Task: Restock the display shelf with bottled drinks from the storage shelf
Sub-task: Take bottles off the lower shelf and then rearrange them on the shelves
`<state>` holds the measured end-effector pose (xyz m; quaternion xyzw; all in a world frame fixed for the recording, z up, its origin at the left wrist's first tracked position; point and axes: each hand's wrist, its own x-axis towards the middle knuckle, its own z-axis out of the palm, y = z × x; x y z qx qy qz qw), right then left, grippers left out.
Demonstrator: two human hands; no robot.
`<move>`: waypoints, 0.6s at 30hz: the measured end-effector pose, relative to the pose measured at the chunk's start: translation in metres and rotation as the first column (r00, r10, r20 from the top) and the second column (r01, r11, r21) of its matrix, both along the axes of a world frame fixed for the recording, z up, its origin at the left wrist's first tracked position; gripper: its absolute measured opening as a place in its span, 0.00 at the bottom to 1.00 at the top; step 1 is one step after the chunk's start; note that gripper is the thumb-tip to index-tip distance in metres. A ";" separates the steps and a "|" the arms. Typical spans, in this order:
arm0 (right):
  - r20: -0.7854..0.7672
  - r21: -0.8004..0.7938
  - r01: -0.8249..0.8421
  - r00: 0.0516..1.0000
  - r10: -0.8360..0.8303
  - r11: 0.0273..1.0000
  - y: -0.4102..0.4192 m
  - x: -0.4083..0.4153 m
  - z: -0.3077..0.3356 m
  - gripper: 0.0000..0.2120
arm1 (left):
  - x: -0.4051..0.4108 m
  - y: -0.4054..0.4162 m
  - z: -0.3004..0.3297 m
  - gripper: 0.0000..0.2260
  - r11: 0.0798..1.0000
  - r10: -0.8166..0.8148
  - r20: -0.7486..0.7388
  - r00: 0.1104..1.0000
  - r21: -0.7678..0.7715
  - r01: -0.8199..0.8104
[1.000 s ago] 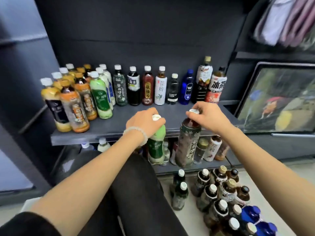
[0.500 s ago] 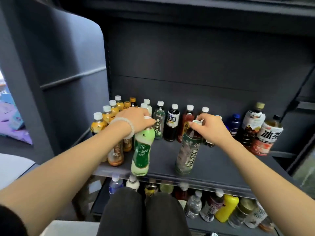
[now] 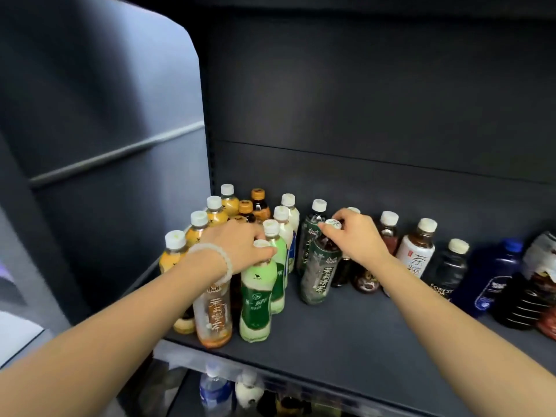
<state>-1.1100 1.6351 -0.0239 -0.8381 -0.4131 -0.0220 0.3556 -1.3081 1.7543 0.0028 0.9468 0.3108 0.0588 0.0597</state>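
Reaching forward with both arms stretched out, we have our left hand point(image 3: 240, 245), a pale bead bracelet point(image 3: 215, 260) on its wrist, closed over the cap of a light green bottle point(image 3: 258, 296), while our right hand point(image 3: 356, 236) pinches the cap of a dark green tea bottle point(image 3: 320, 266) with its fingertips. Both bottles stand upright on the dark display shelf point(image 3: 346, 335), the light green one just beside an amber tea bottle point(image 3: 213, 314) at the front left. More bottles line the shelf's back, and a lower shelf point(image 3: 270, 398) also holds drinks.
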 end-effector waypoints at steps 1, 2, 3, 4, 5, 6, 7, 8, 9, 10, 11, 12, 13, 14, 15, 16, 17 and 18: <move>-0.017 0.009 0.005 1.000 -0.005 1.000 0.007 0.002 -0.003 0.14 | 0.001 0.003 -0.001 0.12 1.000 -0.003 -0.002 1.000 -0.011 0.003; -0.036 0.016 0.011 0.999 -0.010 1.000 0.013 0.004 -0.007 0.14 | 0.001 0.006 -0.001 0.11 1.000 -0.009 -0.004 1.000 -0.029 0.008; -0.050 0.028 0.015 0.999 -0.014 1.000 0.018 0.006 -0.010 0.14 | 0.001 0.009 0.000 0.11 0.998 -0.015 -0.003 1.000 -0.053 0.015; -0.064 0.040 0.020 0.998 -0.018 0.999 0.023 0.007 -0.013 0.15 | 0.001 0.012 0.000 0.11 0.997 -0.024 -0.002 1.000 -0.072 0.024; -0.075 0.054 0.025 0.997 -0.021 0.998 0.028 0.008 -0.014 0.15 | 0.000 0.014 0.000 0.11 0.996 -0.032 -0.002 0.999 -0.080 0.032; -0.085 0.063 0.029 0.996 -0.023 0.998 0.032 0.007 -0.015 0.16 | -0.001 0.017 -0.001 0.12 0.996 -0.039 -0.003 0.999 -0.079 0.038; -0.090 0.066 0.033 0.996 -0.027 0.997 0.036 0.005 -0.014 0.16 | -0.002 0.018 -0.002 0.12 0.996 -0.045 0.000 0.999 -0.080 0.045; -0.092 0.067 0.034 0.995 -0.028 0.997 0.038 0.004 -0.013 0.16 | -0.002 0.018 -0.003 0.11 0.995 -0.054 0.012 0.998 -0.087 0.054; -0.094 0.064 0.035 0.995 -0.029 0.997 0.041 0.003 -0.012 0.16 | -0.003 0.019 -0.005 0.11 0.993 -0.060 0.029 0.998 -0.097 0.063; -0.094 0.062 0.039 0.995 -0.033 0.997 0.044 0.002 -0.012 0.16 | -0.003 0.019 -0.006 0.10 0.992 -0.068 0.047 0.997 -0.103 0.073; -0.095 0.062 0.043 0.995 -0.037 0.997 0.045 0.001 -0.012 0.15 | -0.003 0.019 -0.007 0.09 0.991 -0.078 0.059 0.995 -0.100 0.083; -0.100 0.066 0.047 0.994 -0.040 0.997 0.046 0.001 -0.012 0.14 | -0.003 0.019 -0.008 0.09 0.992 -0.086 0.064 0.994 -0.089 0.091; -0.108 0.074 0.051 0.993 -0.043 0.996 0.047 0.001 -0.012 0.14 | -0.004 0.018 -0.009 0.09 0.993 -0.091 0.066 0.994 -0.074 0.096; -0.117 0.080 0.055 0.992 -0.045 0.995 0.047 0.001 -0.012 0.14 | -0.004 0.018 -0.010 0.09 0.993 -0.095 0.068 0.993 -0.062 0.099; -0.125 0.079 0.055 0.991 -0.045 0.995 0.047 0.001 -0.013 0.14 | -0.005 0.017 -0.011 0.09 0.994 -0.094 0.073 0.993 -0.055 0.099; -0.127 0.072 0.054 0.991 -0.044 0.996 0.046 0.001 -0.013 0.15 | -0.005 0.018 -0.012 0.09 0.994 -0.092 0.079 0.993 -0.053 0.097; -0.129 0.060 0.050 0.991 -0.042 0.997 0.045 0.002 -0.013 0.16 | -0.006 0.017 -0.012 0.09 0.994 -0.092 0.081 0.992 -0.049 0.097; -0.134 0.051 0.042 0.990 -0.035 0.998 0.045 0.002 -0.013 0.17 | -0.007 0.018 -0.013 0.10 0.994 -0.094 0.074 0.993 -0.039 0.097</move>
